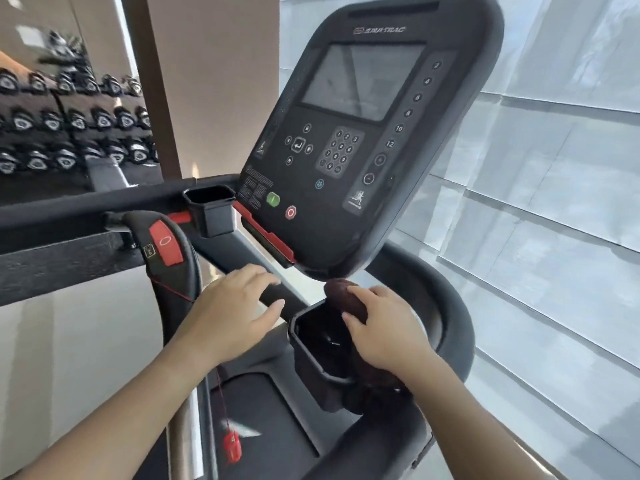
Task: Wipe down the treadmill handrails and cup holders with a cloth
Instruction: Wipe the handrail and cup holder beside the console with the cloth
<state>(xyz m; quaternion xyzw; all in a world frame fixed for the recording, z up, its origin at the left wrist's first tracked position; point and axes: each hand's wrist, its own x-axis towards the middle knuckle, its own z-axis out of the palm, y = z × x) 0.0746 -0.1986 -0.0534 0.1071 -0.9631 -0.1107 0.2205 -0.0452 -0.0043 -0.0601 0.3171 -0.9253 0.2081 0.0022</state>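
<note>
Near cup holder (313,344) — brown cloth (346,299) at its rim, gripped by right hand (388,330). Far cup holder (211,209) — empty. Left hand (232,313) open, resting on handrail (277,292).

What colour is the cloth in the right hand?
Dark brown cloth, seen in the head view.

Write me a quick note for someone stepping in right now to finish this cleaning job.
Right hand: holds the dark brown cloth, pressed at the rim of the near cup holder.
Left hand: empty, fingers spread, resting on the crossbar below the console.
Far cup holder: nothing at it now.
Done: cannot tell from this view.
Left: finish the near cup holder, then the far one and the handrails.
</note>
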